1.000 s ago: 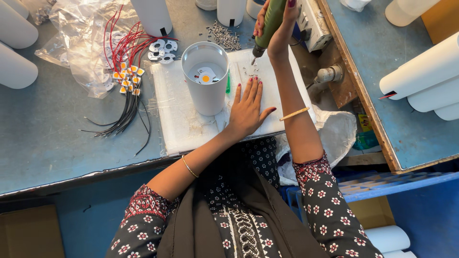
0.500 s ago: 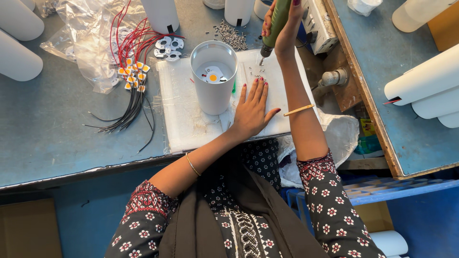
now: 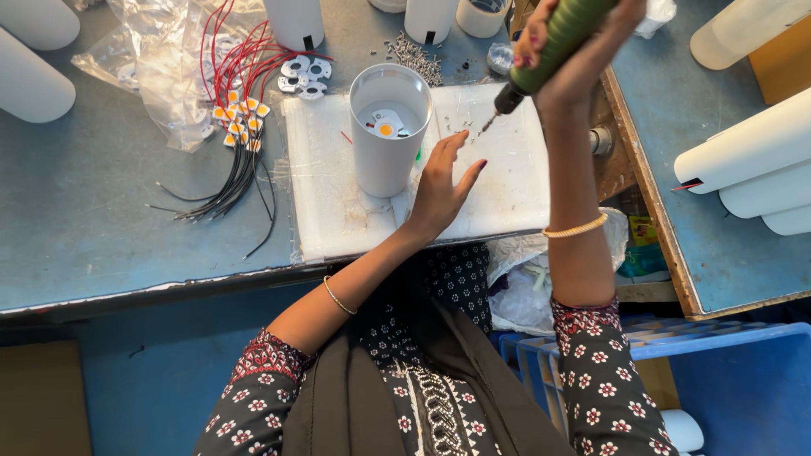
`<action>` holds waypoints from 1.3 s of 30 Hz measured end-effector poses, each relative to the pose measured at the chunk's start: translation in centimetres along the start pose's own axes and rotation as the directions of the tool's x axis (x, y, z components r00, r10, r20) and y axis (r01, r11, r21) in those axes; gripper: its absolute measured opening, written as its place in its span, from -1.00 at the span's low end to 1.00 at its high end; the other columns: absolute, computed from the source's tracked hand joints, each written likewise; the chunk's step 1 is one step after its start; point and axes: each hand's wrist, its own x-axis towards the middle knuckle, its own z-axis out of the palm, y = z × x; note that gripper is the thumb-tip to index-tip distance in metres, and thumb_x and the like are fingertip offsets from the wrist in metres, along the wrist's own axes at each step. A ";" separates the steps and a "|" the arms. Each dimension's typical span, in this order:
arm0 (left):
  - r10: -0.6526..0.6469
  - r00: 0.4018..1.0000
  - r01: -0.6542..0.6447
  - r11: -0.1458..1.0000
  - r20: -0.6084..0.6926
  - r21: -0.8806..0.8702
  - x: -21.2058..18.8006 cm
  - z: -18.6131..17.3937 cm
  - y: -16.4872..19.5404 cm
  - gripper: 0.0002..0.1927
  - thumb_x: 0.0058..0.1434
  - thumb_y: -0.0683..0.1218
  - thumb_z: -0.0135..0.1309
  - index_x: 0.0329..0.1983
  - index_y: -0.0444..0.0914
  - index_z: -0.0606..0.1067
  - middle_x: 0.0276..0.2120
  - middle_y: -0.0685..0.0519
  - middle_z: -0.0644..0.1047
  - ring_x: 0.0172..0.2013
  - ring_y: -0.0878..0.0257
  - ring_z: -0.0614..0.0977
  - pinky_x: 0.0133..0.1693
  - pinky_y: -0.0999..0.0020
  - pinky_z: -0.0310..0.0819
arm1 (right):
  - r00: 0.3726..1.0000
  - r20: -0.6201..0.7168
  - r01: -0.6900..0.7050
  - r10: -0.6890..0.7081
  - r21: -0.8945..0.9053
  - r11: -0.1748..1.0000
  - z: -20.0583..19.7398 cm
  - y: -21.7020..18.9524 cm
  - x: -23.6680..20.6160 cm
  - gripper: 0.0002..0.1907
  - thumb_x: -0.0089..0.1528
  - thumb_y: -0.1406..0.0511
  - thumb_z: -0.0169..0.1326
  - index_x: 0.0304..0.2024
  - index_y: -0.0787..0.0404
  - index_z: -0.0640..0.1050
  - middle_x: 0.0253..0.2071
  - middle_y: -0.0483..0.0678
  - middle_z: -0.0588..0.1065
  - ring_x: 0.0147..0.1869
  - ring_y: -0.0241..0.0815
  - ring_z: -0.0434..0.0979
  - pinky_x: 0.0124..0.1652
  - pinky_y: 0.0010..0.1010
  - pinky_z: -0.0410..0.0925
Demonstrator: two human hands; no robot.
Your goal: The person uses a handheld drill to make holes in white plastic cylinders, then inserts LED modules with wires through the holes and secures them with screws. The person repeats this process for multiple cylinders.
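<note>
My right hand [image 3: 574,59] grips a green electric screwdriver [image 3: 553,42], its bit pointing down-left above the white foam mat [image 3: 498,186]. My left hand [image 3: 443,186] rests on the mat with fingers spread, just right of a white cylindrical lamp housing [image 3: 389,127] that stands upright. Inside the housing lies a small round module with an orange centre [image 3: 386,128]. A few small screws [image 3: 456,133] lie on the mat near my left fingertips.
A bundle of red and black wires with small orange-centred parts [image 3: 232,118] lies left of the mat beside a plastic bag [image 3: 160,59]. Loose screws [image 3: 414,55] and more white cylinders [image 3: 296,21] stand at the back. White tubes [image 3: 760,152] lie on the right table.
My right hand has lifted the screwdriver up and away from the mat. My left hand has shifted slightly toward the housing, staying flat on the mat.
</note>
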 end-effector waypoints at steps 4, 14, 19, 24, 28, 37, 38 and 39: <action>0.009 1.000 -0.010 0.989 -0.006 -0.150 0.2 -0.9 1.4 -0.47 0.27 -0.06 0.26 0.28 -0.29 0.45 0.03 -0.13 0.56 0.01 0.15 0.67 0.04 0.32 0.64 | 0.998 0.047 0.034 -0.035 0.018 0.999 0.8 -3.0 -1.8 -0.10 0.27 -0.40 -0.43 -0.23 0.29 0.37 -0.55 0.05 0.31 -0.62 -0.21 0.29 -0.58 -0.40 0.25; -0.105 0.991 0.129 0.922 0.085 -0.364 -1.0 -3.3 3.8 -0.75 0.32 -0.13 0.16 0.02 -0.32 0.62 -0.18 -0.04 0.66 -0.20 0.30 0.72 -0.13 0.45 0.65 | 0.994 -0.081 0.072 -0.067 0.063 0.995 5.3 -7.2 -3.4 -0.02 0.15 -0.44 -0.36 -0.11 0.32 0.42 -0.42 0.14 0.38 -0.59 -0.12 0.34 -0.57 -0.34 0.23; -0.078 0.992 0.109 0.927 0.100 -0.360 -1.1 -4.3 3.2 -0.78 0.32 -0.13 0.17 -0.04 -0.34 0.63 -0.20 -0.03 0.66 -0.22 0.30 0.73 -0.14 0.45 0.66 | 1.000 0.031 0.002 -0.005 0.100 0.995 6.5 -7.6 -3.7 -0.03 0.17 -0.42 -0.40 -0.23 0.37 0.38 -0.53 0.13 0.27 -0.58 -0.11 0.27 -0.52 -0.35 0.16; -0.069 0.992 0.100 0.943 0.109 -0.316 -1.2 -5.3 3.4 -0.76 0.33 -0.12 0.16 -0.02 -0.34 0.61 -0.21 -0.02 0.65 -0.26 0.31 0.70 -0.16 0.45 0.64 | 0.998 0.051 -0.027 0.021 0.117 0.993 6.8 -7.4 -3.9 -0.01 0.16 -0.46 -0.38 -0.23 0.37 0.38 -0.53 0.11 0.26 -0.58 -0.11 0.28 -0.51 -0.34 0.19; -0.066 0.992 0.088 0.972 0.109 -0.218 -1.0 -6.1 3.9 -0.76 0.30 -0.08 0.16 -0.08 -0.32 0.62 -0.26 -0.02 0.64 -0.32 0.26 0.68 -0.23 0.39 0.59 | 1.000 0.001 0.013 -0.013 0.075 0.997 8.0 -7.6 -3.6 0.00 0.16 -0.44 -0.37 -0.23 0.39 0.39 -0.51 0.11 0.26 -0.55 -0.08 0.31 -0.50 -0.29 0.23; -0.075 0.983 0.049 0.987 0.169 0.151 -0.2 -6.5 5.1 -0.77 0.25 0.01 0.19 -0.28 -0.27 0.63 -0.41 -0.02 0.60 -0.40 0.08 0.63 -0.34 0.19 0.44 | 0.998 0.064 -0.022 0.017 0.085 0.996 10.0 -8.6 -4.5 -0.05 0.23 -0.44 -0.40 -0.26 0.33 0.37 -0.60 0.03 0.23 -0.61 -0.16 0.28 -0.58 -0.36 0.24; -0.067 0.984 0.040 0.986 0.166 0.162 -0.2 -6.4 5.1 -0.77 0.25 0.01 0.19 -0.28 -0.27 0.63 -0.41 -0.02 0.60 -0.39 0.08 0.63 -0.34 0.19 0.45 | 0.998 0.066 -0.024 0.018 0.090 0.996 9.9 -8.6 -4.5 -0.04 0.22 -0.45 -0.41 -0.26 0.33 0.37 -0.60 0.04 0.23 -0.61 -0.15 0.27 -0.57 -0.36 0.24; -0.054 0.985 0.026 0.985 0.164 0.169 -0.2 -6.3 5.0 -0.78 0.24 0.00 0.19 -0.28 -0.27 0.64 -0.39 -0.03 0.61 -0.38 0.08 0.63 -0.33 0.19 0.46 | 0.998 0.066 -0.029 0.024 0.091 0.995 9.8 -8.7 -4.6 -0.04 0.20 -0.45 -0.42 -0.26 0.32 0.36 -0.59 0.04 0.23 -0.61 -0.14 0.27 -0.56 -0.36 0.25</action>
